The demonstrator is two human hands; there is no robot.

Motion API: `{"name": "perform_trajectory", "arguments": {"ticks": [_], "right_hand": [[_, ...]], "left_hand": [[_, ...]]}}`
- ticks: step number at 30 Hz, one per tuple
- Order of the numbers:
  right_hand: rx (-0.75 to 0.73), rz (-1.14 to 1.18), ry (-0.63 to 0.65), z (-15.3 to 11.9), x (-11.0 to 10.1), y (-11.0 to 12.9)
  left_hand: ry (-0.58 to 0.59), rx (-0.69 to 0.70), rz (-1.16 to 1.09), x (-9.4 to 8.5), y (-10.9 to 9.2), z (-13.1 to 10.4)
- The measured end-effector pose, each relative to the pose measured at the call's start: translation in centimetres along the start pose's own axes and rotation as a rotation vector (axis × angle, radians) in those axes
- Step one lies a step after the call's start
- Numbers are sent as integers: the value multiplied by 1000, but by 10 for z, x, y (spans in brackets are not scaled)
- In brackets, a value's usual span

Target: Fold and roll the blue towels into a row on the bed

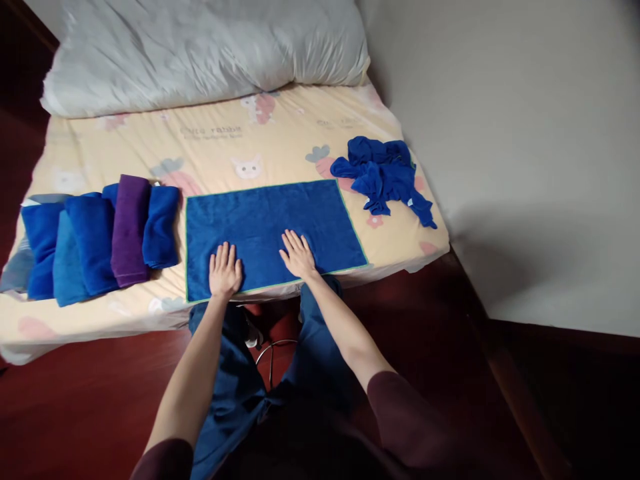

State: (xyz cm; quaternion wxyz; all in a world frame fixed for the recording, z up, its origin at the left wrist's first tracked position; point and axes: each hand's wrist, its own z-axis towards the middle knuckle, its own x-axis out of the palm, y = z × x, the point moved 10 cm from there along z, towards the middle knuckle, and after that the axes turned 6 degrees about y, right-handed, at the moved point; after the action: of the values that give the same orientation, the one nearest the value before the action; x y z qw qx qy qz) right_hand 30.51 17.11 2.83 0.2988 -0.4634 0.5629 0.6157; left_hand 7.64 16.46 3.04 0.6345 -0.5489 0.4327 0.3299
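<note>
A blue towel (260,227) with a thin green edge lies spread flat on the bed, its near side along the mattress edge. My left hand (225,270) rests palm down on its near left part, fingers stretched out. Flat on the towel right of its middle lies my right hand (298,254), fingers spread and holding nothing. To the left sits a row of folded towels, among them a purple towel (131,230) and a small blue folded towel (161,227). On the right is a crumpled heap of blue cloths (383,173).
The bed has a cream sheet (210,157) printed with rabbits and carrots. Along its far side lies a bulky grey quilt (210,53). A pale wall (525,147) stands close on the right. Below the near edge are my legs, a cable (271,360) and a dark red floor (115,380).
</note>
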Motion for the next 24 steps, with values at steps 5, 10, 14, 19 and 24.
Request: {"name": "perform_trajectory", "arguments": {"ticks": [5,10,14,19,24], "right_hand": [[118,-87,-46,-22,-30,-90],[286,-168,-96,-49,-60,-175],[314,-194,-117,-59,-64,-197],[362,-179,-141,-57,-65,-184],[341,-156,-252,-34,-46,-76]], "left_hand": [[-40,-108,48,-33,76,-24],[-57,-115,43,-41,99,-36],[-68,-131,43,-40,96,-38],[-56,-147,16,-38,97,-40],[-72,-155,-7,-41,97,-41]]}}
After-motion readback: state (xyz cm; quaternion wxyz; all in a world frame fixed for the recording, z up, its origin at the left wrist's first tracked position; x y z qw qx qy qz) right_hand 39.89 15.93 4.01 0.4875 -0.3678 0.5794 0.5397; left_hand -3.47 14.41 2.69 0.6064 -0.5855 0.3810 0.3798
